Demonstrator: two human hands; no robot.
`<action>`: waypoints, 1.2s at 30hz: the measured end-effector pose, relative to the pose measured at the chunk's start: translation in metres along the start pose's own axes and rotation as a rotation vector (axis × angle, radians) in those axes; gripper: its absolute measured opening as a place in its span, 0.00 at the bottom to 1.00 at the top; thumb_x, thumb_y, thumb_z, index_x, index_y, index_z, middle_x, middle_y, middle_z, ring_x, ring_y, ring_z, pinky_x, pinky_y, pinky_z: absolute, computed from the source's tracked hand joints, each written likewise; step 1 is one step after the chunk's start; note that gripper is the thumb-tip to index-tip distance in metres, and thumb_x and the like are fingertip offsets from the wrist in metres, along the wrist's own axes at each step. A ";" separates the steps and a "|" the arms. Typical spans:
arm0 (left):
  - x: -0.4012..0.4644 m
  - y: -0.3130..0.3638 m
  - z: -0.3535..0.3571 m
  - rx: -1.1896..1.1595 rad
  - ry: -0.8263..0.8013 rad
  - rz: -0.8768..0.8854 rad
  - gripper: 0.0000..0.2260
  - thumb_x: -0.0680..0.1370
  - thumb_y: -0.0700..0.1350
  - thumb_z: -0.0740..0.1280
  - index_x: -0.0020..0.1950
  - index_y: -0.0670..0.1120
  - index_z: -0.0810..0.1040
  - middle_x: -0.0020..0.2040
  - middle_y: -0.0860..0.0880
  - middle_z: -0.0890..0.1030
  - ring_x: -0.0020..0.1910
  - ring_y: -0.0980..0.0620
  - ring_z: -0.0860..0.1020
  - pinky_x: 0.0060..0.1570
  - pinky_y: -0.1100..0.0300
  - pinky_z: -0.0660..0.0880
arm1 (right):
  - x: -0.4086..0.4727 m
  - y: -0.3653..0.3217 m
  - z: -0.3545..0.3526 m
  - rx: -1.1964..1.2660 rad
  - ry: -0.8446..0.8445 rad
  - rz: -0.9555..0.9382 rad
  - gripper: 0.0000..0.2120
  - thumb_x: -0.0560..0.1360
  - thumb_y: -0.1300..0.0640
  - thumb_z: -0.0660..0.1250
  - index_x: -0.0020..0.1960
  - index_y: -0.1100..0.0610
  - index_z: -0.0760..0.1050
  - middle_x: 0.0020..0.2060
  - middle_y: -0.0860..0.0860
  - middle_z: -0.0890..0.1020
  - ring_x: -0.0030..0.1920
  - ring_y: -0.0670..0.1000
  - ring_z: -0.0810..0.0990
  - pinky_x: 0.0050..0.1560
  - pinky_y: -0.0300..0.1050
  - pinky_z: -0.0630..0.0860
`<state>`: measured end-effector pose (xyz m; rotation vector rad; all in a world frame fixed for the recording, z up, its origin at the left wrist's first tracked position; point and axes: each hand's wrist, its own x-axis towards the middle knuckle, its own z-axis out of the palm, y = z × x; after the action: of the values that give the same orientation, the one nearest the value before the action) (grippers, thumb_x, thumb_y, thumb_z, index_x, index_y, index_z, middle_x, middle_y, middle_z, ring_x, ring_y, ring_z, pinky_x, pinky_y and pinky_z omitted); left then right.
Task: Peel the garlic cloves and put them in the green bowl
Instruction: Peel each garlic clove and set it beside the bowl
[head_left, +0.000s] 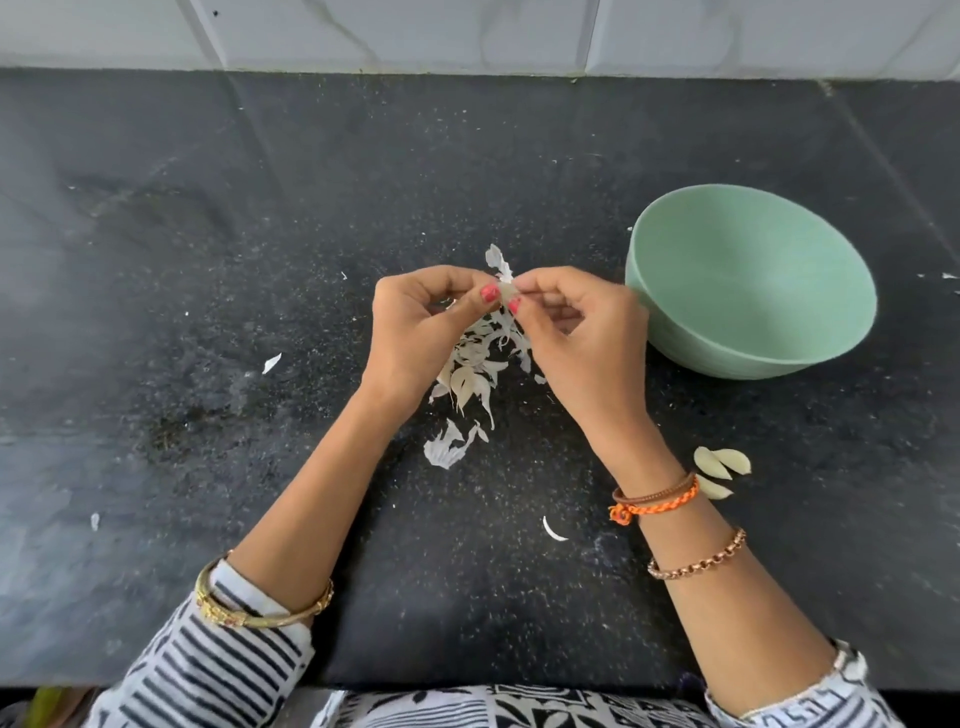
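Note:
Between my two hands, above the middle of the counter, is a small garlic clove (505, 292) with a strip of white skin sticking up from it. My left hand (423, 332) pinches it from the left and my right hand (576, 338) pinches it from the right, thumbs meeting at the clove. The green bowl (753, 280) stands to the right of my right hand; its visible inside shows no cloves. Three garlic cloves (719, 467) lie on the counter by my right wrist.
A heap of papery garlic skins (475, 374) lies on the black counter (208, 260) under my hands, with loose flakes scattered around. A white tiled wall (467, 31) runs along the back. The counter's front edge is near my body.

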<state>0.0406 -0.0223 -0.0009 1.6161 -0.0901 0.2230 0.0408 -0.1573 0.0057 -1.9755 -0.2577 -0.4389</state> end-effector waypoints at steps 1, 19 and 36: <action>0.000 -0.001 0.000 0.006 -0.008 0.008 0.04 0.72 0.39 0.69 0.42 0.48 0.82 0.37 0.56 0.83 0.41 0.57 0.81 0.45 0.63 0.77 | 0.000 0.000 0.000 0.004 -0.009 0.016 0.04 0.71 0.62 0.69 0.45 0.60 0.82 0.36 0.48 0.83 0.35 0.44 0.81 0.38 0.42 0.79; -0.002 0.000 0.005 0.243 0.038 0.102 0.06 0.73 0.48 0.67 0.41 0.60 0.80 0.39 0.64 0.81 0.44 0.46 0.78 0.36 0.48 0.74 | -0.002 0.008 0.001 -0.107 0.055 -0.117 0.03 0.71 0.61 0.70 0.42 0.61 0.81 0.35 0.51 0.83 0.34 0.49 0.80 0.34 0.48 0.77; -0.005 0.006 0.007 -0.066 0.018 -0.046 0.09 0.70 0.37 0.66 0.34 0.47 0.82 0.31 0.54 0.81 0.33 0.58 0.77 0.38 0.64 0.74 | -0.004 0.010 0.004 -0.189 0.138 -0.335 0.06 0.70 0.68 0.70 0.34 0.63 0.78 0.28 0.53 0.76 0.28 0.48 0.69 0.28 0.35 0.62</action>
<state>0.0351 -0.0305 0.0034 1.5490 -0.0456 0.1974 0.0414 -0.1580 -0.0058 -2.0799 -0.4768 -0.8376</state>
